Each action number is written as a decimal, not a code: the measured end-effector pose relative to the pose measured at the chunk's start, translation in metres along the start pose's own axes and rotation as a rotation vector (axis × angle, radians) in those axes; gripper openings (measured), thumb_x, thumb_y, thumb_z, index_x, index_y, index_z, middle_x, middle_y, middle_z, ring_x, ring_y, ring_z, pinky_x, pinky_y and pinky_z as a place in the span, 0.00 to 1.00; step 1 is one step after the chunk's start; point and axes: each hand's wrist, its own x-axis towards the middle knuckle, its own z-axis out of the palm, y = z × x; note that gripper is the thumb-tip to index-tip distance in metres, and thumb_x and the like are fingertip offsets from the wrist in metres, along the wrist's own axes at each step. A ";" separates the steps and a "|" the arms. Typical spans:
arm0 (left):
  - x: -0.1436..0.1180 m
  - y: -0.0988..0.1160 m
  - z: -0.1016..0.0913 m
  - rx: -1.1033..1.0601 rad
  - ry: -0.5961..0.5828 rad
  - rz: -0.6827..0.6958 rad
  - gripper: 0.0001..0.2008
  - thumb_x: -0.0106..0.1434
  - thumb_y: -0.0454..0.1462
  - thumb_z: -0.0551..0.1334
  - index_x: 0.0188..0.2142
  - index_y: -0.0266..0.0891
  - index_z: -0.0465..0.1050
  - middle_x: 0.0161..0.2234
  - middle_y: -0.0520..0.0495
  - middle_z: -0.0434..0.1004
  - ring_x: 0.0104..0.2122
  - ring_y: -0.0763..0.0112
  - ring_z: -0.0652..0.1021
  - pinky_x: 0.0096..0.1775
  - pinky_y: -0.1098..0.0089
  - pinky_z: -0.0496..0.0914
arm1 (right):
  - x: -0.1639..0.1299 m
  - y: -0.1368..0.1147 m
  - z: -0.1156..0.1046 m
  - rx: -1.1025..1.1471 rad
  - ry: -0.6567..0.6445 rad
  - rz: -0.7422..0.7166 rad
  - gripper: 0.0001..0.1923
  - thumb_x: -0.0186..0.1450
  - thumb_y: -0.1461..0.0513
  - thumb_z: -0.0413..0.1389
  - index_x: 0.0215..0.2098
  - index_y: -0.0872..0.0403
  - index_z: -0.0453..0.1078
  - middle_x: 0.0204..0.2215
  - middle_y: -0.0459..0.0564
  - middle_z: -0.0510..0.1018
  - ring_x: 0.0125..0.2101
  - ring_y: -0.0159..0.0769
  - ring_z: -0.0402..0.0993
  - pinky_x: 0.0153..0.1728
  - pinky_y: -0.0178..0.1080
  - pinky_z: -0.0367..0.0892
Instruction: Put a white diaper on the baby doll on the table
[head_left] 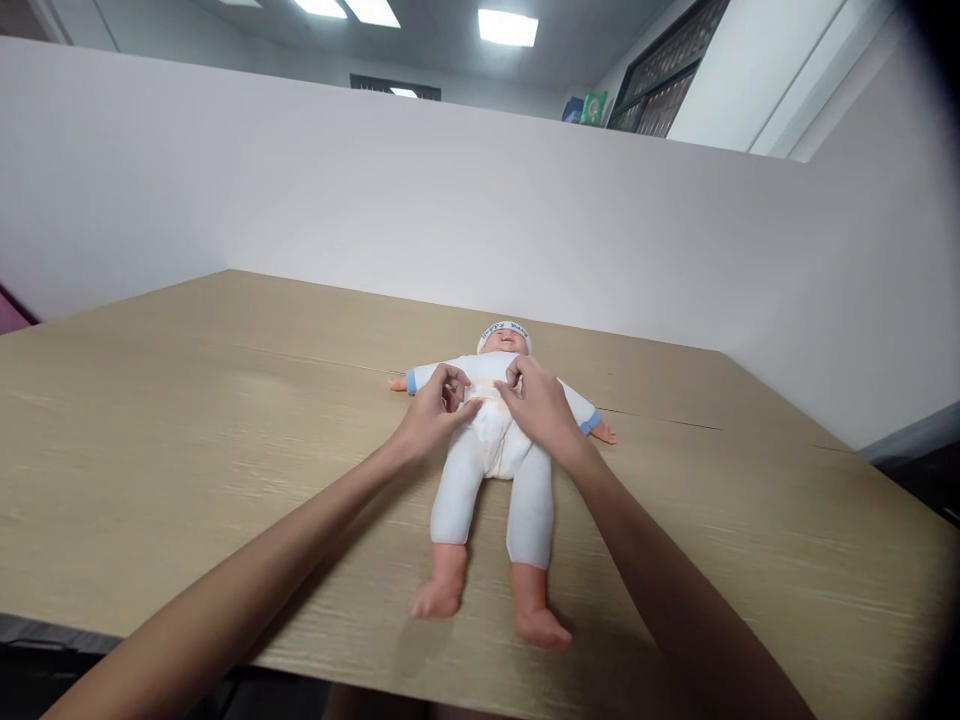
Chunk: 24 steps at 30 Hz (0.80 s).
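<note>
A baby doll (453, 500) lies on its back on the wooden table, feet toward me and arms spread. It wears a white outfit with blue cuffs and a white cap with blue lettering. Around its hips is a white diaper (496, 440). My left hand (439, 410) is at the diaper's waist on the left, thumb and fingers curled at its edge. At the waist's other side my right hand (534, 398) pinches near the upper edge. What exactly lies between the fingertips of each hand is too small to be sure of, though it appears to be the diaper's waistband.
The broad wooden table (225, 430) extends to both sides of the doll. A white partition (420, 210) rises along its back edge, and another white wall (847, 280) stands at the right. The table's front edge runs close to me.
</note>
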 end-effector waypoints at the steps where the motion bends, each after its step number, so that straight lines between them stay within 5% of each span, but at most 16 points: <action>1: -0.008 0.009 -0.001 0.066 0.028 0.014 0.23 0.66 0.52 0.70 0.48 0.40 0.68 0.37 0.53 0.70 0.32 0.79 0.66 0.37 0.72 0.63 | -0.009 -0.006 -0.002 -0.008 0.045 -0.039 0.09 0.71 0.59 0.57 0.37 0.56 0.66 0.39 0.48 0.74 0.39 0.30 0.64 0.45 0.36 0.58; 5: -0.051 0.040 -0.001 0.334 -0.063 0.048 0.18 0.73 0.54 0.61 0.44 0.41 0.73 0.42 0.50 0.80 0.36 0.73 0.73 0.42 0.68 0.64 | -0.069 -0.024 -0.008 0.122 0.016 -0.113 0.11 0.73 0.56 0.56 0.37 0.55 0.66 0.38 0.48 0.74 0.40 0.30 0.68 0.44 0.35 0.65; 10: -0.087 0.041 0.002 0.542 -0.390 0.065 0.20 0.76 0.53 0.55 0.44 0.44 0.80 0.39 0.46 0.83 0.43 0.64 0.77 0.48 0.63 0.62 | -0.132 -0.006 -0.013 0.215 -0.292 -0.002 0.10 0.72 0.54 0.59 0.42 0.53 0.69 0.41 0.48 0.79 0.37 0.28 0.74 0.39 0.32 0.70; 16: -0.072 0.026 0.009 0.710 -0.257 0.022 0.24 0.72 0.60 0.60 0.44 0.42 0.73 0.36 0.51 0.83 0.36 0.66 0.76 0.51 0.61 0.57 | -0.124 0.013 -0.017 0.098 -0.281 0.102 0.10 0.73 0.56 0.58 0.44 0.53 0.78 0.37 0.47 0.82 0.35 0.28 0.77 0.40 0.32 0.68; 24: -0.064 0.014 0.019 0.728 -0.236 0.015 0.25 0.72 0.61 0.60 0.40 0.42 0.75 0.34 0.51 0.81 0.35 0.68 0.74 0.48 0.63 0.55 | -0.129 0.008 -0.003 -0.031 -0.194 0.196 0.13 0.75 0.53 0.58 0.52 0.50 0.76 0.38 0.46 0.83 0.35 0.31 0.78 0.39 0.34 0.62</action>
